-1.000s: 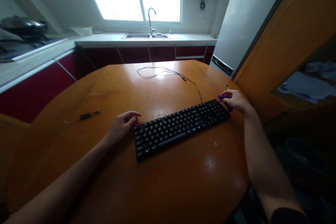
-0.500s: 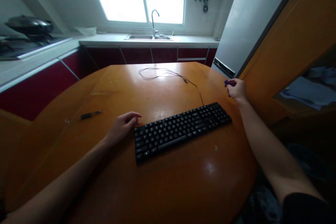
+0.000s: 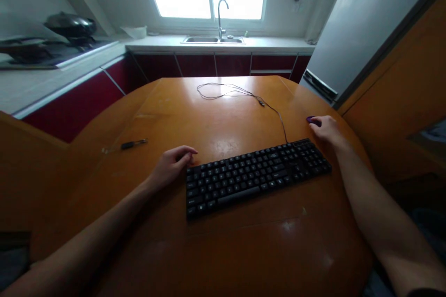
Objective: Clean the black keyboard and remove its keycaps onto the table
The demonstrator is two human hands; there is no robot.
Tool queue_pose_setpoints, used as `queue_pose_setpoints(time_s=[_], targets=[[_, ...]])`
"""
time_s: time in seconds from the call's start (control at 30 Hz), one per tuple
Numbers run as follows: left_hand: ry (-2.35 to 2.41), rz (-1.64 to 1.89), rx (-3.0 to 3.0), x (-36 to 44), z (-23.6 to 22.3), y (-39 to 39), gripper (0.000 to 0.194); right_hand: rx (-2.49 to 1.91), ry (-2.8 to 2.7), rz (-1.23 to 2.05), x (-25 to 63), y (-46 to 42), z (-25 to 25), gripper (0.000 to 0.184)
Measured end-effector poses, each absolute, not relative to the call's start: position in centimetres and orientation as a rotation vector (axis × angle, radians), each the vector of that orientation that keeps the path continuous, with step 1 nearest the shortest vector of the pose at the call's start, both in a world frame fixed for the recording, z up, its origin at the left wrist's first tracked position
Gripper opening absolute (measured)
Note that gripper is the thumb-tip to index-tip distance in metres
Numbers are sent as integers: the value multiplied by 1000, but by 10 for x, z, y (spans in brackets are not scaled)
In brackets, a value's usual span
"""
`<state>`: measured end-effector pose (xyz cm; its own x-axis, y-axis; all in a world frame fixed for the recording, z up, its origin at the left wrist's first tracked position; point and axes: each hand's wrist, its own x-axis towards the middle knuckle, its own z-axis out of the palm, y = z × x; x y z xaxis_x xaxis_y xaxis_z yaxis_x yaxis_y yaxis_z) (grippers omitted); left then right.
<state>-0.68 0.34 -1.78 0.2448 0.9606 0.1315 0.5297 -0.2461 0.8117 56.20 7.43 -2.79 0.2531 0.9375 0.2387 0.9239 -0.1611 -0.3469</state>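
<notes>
A black keyboard (image 3: pixel 258 176) lies at a slant on the wooden table (image 3: pixel 244 250), its keys facing up. My left hand (image 3: pixel 173 163) rests at the keyboard's upper left corner, fingers loosely bent, with a small gap between thumb and forefinger and nothing visible in them. Beyond the keyboard's right end, low over the table or on it, my right hand (image 3: pixel 325 128) is closed around a small purple cloth (image 3: pixel 310 119). Most of that cloth is hidden under the fingers. The keyboard's thin cable (image 3: pixel 280 118) runs from its back edge to a loose coil.
A slim black-handled tool (image 3: pixel 134 144) lies to the left on the table. Behind are a counter with a sink (image 3: pixel 202 40) and tap (image 3: pixel 220 21), a stove with a lidded wok (image 3: pixel 69 25), and a tall fridge (image 3: pixel 372 23) at the right.
My right hand has moved off the keyboard's right end with the purple cloth, away from me, then come down at the table's right side. My left hand has stayed by the keyboard's corner.
</notes>
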Motion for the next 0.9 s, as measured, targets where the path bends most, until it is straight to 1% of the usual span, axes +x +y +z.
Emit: queue_pose_setpoints(time_s=[0.07, 0.17, 0.3, 0.43, 0.57, 0.7, 0.8, 0.83, 0.9], targets=[[1350, 866, 1873, -5, -17, 2, 25, -2095, -1677, -92, 560, 69, -23, 38], [1322, 897, 1882, -3, -18, 0, 24, -2094, -1567, -200, 550, 61, -13, 41], [1292, 925, 1882, -1, -18, -2, 27, -1877, -1571, -308, 510, 47, 2, 40], [1375, 1031, 1885, -11, -11, 2, 29, -1578, -1772, -279, 452, 28, 9, 39], [1676, 1156, 1930, -49, -1, 16, 29, -1357, -1927, -199, 415, 13, 5, 33], [2094, 976, 1906, -97, 1, 31, 42, -1243, -1977, -167, 401, 6, 0, 25], [2357, 637, 1952, -119, -6, 40, 53, -1153, -2019, -134, 392, 2, -4, 22], [2395, 536, 1975, -122, -9, 42, 54, -1128, -2033, -121, 388, 1, -6, 21], [2413, 445, 1992, -125, -15, 43, 52, -1080, -2062, -92, 380, -2, -10, 20]])
